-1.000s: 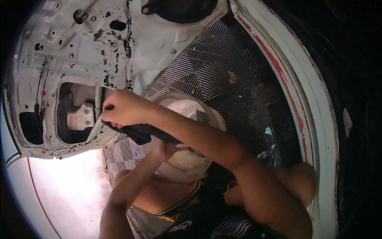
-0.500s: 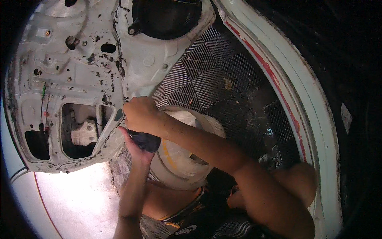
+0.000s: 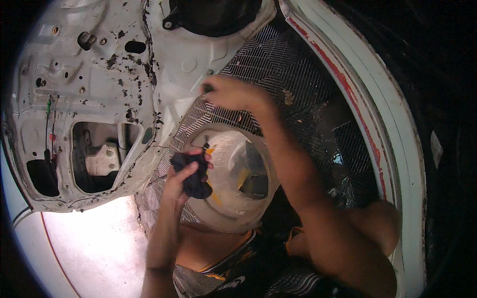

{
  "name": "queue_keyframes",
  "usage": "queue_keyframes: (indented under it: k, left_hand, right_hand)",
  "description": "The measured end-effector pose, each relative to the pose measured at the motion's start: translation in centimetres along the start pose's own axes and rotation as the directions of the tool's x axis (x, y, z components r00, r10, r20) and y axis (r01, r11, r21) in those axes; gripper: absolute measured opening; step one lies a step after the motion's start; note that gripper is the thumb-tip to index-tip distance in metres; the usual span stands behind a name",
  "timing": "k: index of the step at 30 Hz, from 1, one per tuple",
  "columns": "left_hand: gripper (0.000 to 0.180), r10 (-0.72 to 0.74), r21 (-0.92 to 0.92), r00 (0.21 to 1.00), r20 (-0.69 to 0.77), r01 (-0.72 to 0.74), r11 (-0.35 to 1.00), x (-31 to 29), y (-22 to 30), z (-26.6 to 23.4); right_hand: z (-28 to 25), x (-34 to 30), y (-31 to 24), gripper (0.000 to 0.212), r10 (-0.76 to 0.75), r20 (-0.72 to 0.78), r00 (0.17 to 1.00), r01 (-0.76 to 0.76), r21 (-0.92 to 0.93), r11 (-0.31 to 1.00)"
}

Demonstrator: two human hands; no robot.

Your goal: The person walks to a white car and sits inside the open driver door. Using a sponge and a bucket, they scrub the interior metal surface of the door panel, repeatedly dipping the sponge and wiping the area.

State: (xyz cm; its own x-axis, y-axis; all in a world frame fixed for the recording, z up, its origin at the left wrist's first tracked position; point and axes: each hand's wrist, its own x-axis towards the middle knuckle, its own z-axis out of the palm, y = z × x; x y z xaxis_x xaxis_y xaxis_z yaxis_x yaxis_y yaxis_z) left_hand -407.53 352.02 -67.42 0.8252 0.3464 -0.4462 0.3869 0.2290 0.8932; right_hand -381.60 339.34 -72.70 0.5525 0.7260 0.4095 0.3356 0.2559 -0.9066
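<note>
Black cloth, creased, crumpled into a loose wad, held in the left hand

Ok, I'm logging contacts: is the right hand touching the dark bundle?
Apart: the head view shows the right hand away from the dark bundle, patterned floor visible between them; the left hand holds it.

A dark floor of ribbed, angular-patterned tiles spreads through the middle, while glaring light bleaches a pale surface, possibly more floor, at lower left, and deep shadow swallows the right side.
</note>
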Motion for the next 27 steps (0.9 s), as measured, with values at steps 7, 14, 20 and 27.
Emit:
queue_keyframes:
  k: [7,14,20,27]
  left_hand:
    - [0.025,0.352,0.581,0.927,-0.128,-0.218,0.784,8.8,7.3,4.5]
    - [0.017,0.787,0.775,0.576,0.22,-0.594,0.218,15.0,10.2,8.0]
    - [0.026,0.691,0.933,0.699,0.182,-0.345,0.103,8.8,3.0,-3.1]
    - [0.044,0.612,0.954,0.75,0.252,-0.298,-0.027,6.8,-2.3,-7.7]
  right_hand:
    - [2.5,0.3,8.7,0.026,0.04,-0.456,0.889,0.022,0.131,0.991]
    - [5.1,1.5,8.7,0.043,-0.542,-0.548,0.637,0.224,-0.541,0.81]
    - [2.7,0.6,10.1,0.03,-0.551,-0.515,0.657,0.168,-0.612,0.773]
    - [4.6,1.4,11.5,0.029,-0.451,-0.511,0.732,0.079,-0.593,0.801]
